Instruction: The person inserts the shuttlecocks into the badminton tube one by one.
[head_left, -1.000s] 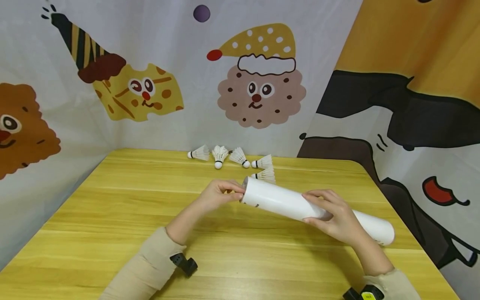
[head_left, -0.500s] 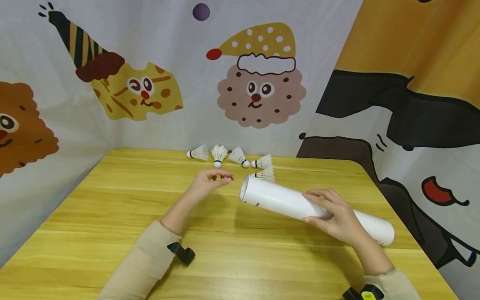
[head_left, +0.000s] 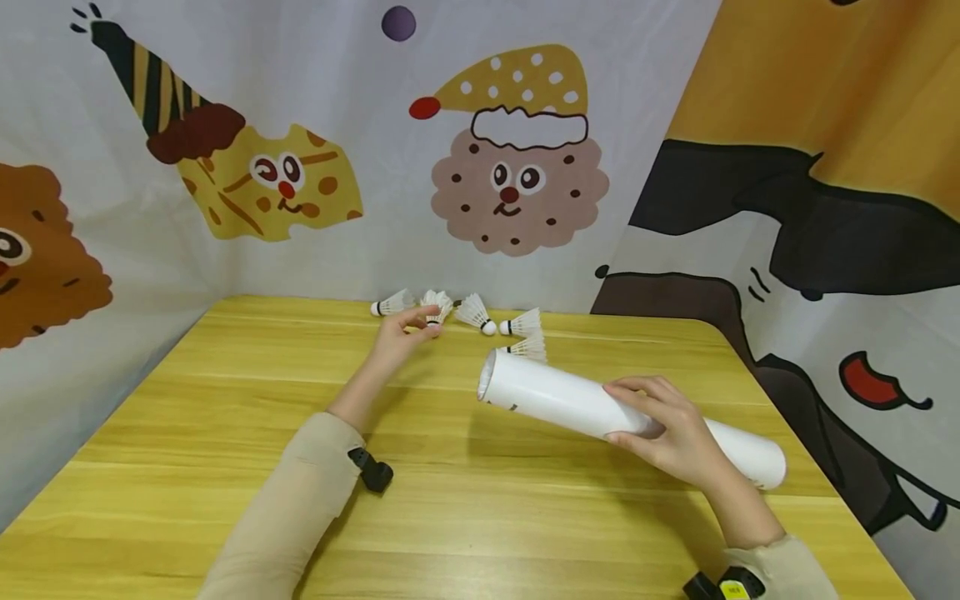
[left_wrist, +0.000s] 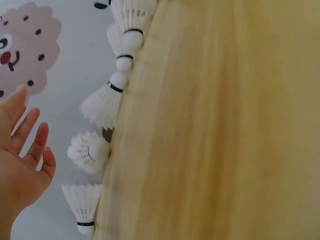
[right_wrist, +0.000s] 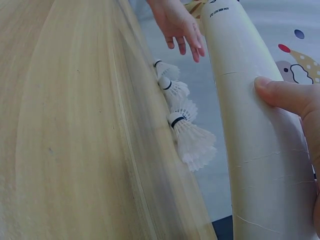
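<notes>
My right hand (head_left: 667, 429) grips a long white shuttlecock tube (head_left: 555, 390) round its middle, with the thumb on the near side. The tube is held tilted above the table, its open end (head_left: 487, 377) facing left. My left hand (head_left: 397, 340) reaches over the table with spread fingers and nothing between them. In the head view its fingertips overlap a white feathered shuttlecock (head_left: 437, 302); the left wrist view shows the fingers loosely extended, and whether they touch it I cannot tell. Another shuttlecock (head_left: 393, 302) lies just left of that one.
More shuttlecocks lie to the right along the back of the wooden table (head_left: 420, 517): one shuttlecock (head_left: 476, 313) tilted, another shuttlecock (head_left: 521, 322) on its side, and one (head_left: 527, 347) partly behind the tube. A cartoon-printed curtain (head_left: 300, 267) hangs behind the table.
My left hand has come away from the tube's open end and moved back and left to the shuttlecocks. The right hand and the tube have stayed nearly still.
</notes>
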